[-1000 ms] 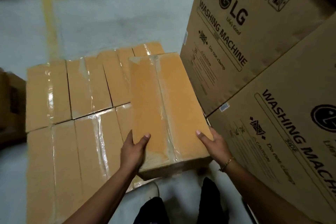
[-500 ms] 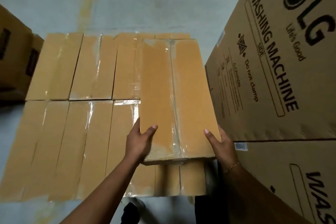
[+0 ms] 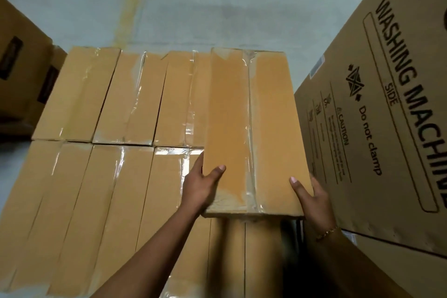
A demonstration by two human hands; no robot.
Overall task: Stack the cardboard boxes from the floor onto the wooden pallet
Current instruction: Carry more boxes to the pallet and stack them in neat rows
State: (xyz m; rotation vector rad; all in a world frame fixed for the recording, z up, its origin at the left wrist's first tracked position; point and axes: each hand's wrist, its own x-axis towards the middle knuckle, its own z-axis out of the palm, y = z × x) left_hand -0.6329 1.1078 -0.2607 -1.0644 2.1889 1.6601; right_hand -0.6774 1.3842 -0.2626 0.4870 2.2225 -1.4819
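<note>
The left hand (image 3: 202, 189) grips the near left corner of a taped cardboard box (image 3: 229, 116), thumb on top and fingers down its side. The right hand (image 3: 314, 197) grips the near right corner likewise. The box lies over the right end of a layer of stacked boxes (image 3: 108, 176) packed in two rows; whether it rests on them is unclear. A washing machine carton (image 3: 387, 128) stands just beside it. A bracelet (image 3: 326, 232) circles the right wrist.

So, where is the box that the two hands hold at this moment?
In the head view the held box is right of centre, over the stacked boxes, close beside the washing machine carton on its right.
</note>
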